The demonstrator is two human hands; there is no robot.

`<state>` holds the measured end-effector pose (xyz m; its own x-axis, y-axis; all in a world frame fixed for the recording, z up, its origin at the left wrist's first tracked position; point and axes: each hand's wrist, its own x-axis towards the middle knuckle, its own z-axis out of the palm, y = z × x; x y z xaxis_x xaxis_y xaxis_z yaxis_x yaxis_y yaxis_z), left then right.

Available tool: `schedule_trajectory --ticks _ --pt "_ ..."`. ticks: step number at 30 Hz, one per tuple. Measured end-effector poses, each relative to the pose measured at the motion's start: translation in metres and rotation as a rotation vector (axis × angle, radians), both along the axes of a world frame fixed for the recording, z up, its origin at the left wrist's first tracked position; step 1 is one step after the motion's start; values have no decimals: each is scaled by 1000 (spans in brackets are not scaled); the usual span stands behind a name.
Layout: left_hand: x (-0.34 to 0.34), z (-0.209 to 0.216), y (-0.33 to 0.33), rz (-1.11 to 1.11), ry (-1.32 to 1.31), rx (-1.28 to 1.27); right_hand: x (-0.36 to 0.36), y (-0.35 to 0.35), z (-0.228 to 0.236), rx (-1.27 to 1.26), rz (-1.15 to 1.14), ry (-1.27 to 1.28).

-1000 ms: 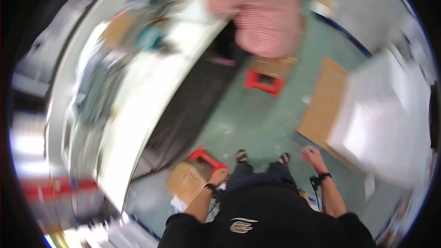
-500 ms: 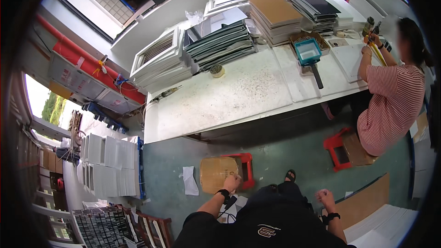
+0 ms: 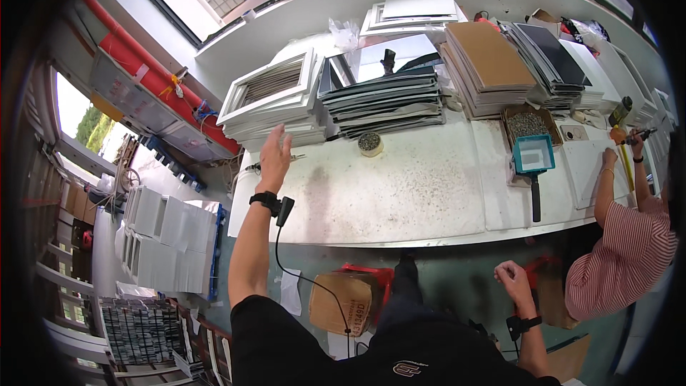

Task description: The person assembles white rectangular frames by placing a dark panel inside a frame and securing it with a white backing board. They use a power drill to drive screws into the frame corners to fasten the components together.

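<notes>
My left hand point(image 3: 274, 159) reaches over the left end of the white table, fingers stretched out and holding nothing. It is in front of a stack of white frames point(image 3: 271, 87). Partly hidden behind this hand, a slim driver-like tool point(image 3: 295, 158) lies on the table. My right hand point(image 3: 513, 279) hangs below the front edge of the table, fingers loosely curled in, nothing visible in it. To the right of my left hand stands a small round tub of screws point(image 3: 370, 144). A stack of mirror-topped dark panels point(image 3: 382, 96) lies behind the tub.
The white table point(image 3: 421, 193) bears a brown-topped panel stack point(image 3: 489, 57), a box of small metal parts point(image 3: 527, 123) and a teal-rimmed scoop point(image 3: 534, 154). At right a person in a striped shirt point(image 3: 622, 264) works. A carton-covered red stool point(image 3: 339, 304) stands below.
I have moved closer to the table. My left hand has risen from beside the stool to above the table's left end, fingers now extended. My right hand remains low on the right.
</notes>
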<state>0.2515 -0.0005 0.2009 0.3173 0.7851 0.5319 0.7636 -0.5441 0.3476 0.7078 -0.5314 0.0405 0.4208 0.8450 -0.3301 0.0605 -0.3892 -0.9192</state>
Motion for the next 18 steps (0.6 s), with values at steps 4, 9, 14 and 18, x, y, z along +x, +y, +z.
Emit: schedule_trajectory --ticks 4,9,14,18 --pt "-5 14 121 -46 197 85 -18 74 26 1 -3 42" --pt "-11 18 224 -195 417 -118 -38 147 40 -28 37 48" --pt "5 25 260 -245 467 -164 -39 198 35 -63 74 30" --pt "11 76 241 -295 336 -150 -35 226 50 -137 193 -61"
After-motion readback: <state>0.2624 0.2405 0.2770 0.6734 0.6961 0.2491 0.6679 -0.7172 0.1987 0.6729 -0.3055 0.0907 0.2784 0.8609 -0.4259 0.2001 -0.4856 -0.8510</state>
